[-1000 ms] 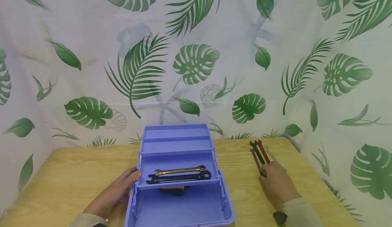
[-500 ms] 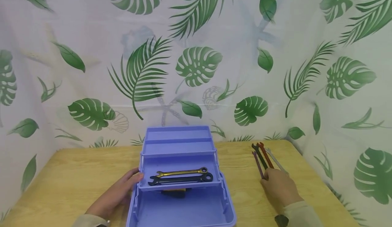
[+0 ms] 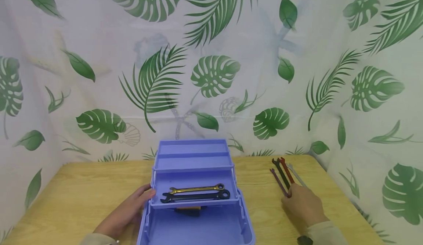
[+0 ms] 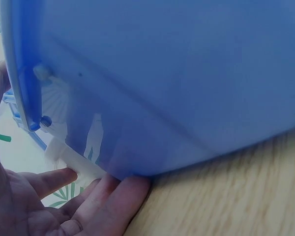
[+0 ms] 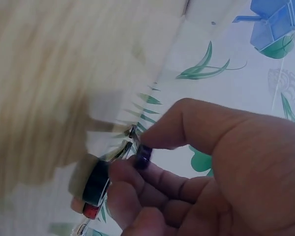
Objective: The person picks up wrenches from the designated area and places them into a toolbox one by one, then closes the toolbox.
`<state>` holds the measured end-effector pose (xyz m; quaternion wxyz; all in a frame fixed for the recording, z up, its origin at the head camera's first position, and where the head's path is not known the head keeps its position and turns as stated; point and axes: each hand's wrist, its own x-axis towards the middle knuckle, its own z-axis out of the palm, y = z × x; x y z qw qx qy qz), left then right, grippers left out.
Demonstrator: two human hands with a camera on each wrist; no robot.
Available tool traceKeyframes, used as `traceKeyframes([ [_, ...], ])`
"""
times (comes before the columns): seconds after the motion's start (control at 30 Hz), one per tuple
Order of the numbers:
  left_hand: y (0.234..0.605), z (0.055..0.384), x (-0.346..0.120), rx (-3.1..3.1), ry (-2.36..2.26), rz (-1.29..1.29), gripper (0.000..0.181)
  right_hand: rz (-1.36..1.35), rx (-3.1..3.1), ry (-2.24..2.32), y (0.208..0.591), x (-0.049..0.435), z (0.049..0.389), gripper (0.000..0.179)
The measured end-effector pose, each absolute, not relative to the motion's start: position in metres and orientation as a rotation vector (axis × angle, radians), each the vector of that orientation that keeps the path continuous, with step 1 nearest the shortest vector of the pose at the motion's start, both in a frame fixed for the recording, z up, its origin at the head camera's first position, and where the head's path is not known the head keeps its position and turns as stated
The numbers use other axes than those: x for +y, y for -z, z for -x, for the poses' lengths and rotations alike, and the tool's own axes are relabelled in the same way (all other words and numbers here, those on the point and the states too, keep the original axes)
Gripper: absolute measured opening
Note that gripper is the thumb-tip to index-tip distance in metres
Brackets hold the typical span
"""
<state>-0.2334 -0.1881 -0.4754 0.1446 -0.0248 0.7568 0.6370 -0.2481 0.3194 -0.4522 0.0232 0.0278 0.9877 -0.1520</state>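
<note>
A blue-purple toolbox point(image 3: 198, 228) stands unfolded on the table. My left hand point(image 3: 127, 210) holds its left side, the thumb at the tray's edge; in the left wrist view the fingertips point(image 4: 132, 189) touch the lower side wall. A gold wrench point(image 3: 196, 189) and a black wrench point(image 3: 196, 196) lie in the middle tray point(image 3: 165, 179). At the right, my right hand point(image 3: 305, 202) pinches the near end of a purple wrench point(image 3: 280, 182) between thumb and finger. Beside it lie a black wrench point(image 3: 282, 172), a red wrench point(image 3: 287, 169) and a silver wrench point(image 3: 296, 174), their near ends hidden by the hand.
A dark tool with a yellow part point(image 3: 189, 211) lies in the toolbox bottom, partly under the tray. The wooden table point(image 3: 86, 186) runs back to a leaf-patterned cloth point(image 3: 211, 35) hanging behind and at both sides.
My right hand now pinches the purple wrench, whose near end has swung right and toward me. The view has tilted slightly upward. My left hand stays on the toolbox.
</note>
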Motion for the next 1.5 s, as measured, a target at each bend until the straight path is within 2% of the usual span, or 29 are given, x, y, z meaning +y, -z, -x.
traceKeyframes([
  [0.37, 0.474, 0.236, -0.188, 2.215, -1.790, 0.099, 0.080, 0.043, 2.989, 0.634, 0.457, 0.314, 0.251, 0.012],
  [1.0, 0.478, 0.235, -0.189, 2.155, -1.839, 0.065, 0.080, -0.021, 3.111, 0.500, 0.457, 0.317, 0.253, 0.017],
  [1.27, 0.477, 0.234, -0.187, 2.154, -1.841, 0.060, 0.080, -0.127, 3.142, 0.530, 0.453, 0.317, 0.251, 0.016],
  [1.5, 0.475, 0.234, -0.188, 2.158, -1.839, 0.075, 0.079, -0.105, 3.218, 0.516, 0.448, 0.314, 0.252, 0.014],
])
